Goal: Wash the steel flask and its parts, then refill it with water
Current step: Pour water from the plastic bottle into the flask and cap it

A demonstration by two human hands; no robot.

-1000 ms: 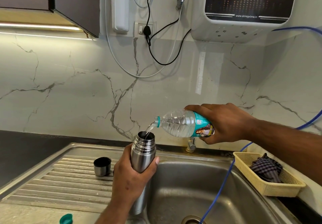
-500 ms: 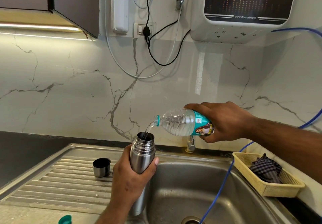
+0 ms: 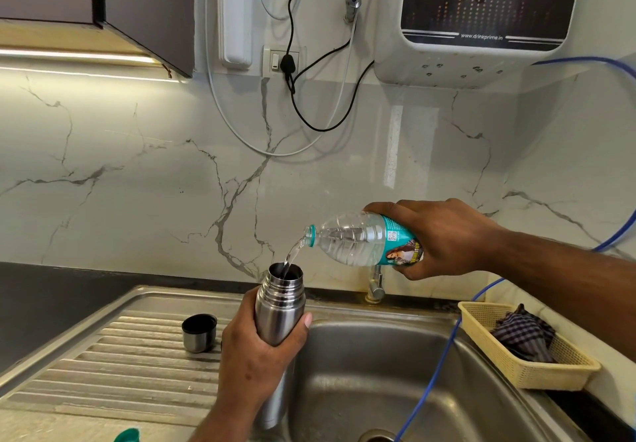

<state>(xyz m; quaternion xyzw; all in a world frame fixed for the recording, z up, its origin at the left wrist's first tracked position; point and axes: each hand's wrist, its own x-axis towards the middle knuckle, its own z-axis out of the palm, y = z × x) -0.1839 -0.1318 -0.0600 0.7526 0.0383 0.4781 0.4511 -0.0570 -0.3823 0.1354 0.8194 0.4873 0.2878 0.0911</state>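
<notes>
Now the flask (image 3: 279,307) is upright over the sink's (image 3: 378,372) left edge, left hand (image 3: 254,355) wrapped round its body. The right hand (image 3: 444,238) grips a tipped bottle (image 3: 358,238), water streaming into the open mouth: the refill step. Next, I'd say, level the bottle before overflow, then fit the cup (image 3: 199,333). The purifier (image 3: 447,66) reads www.drinkprime.in; the bottle label is unreadable.

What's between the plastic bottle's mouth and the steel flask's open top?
Only a thin stream of water, running from the plastic bottle down into the steel flask. The head view shows it.
</notes>
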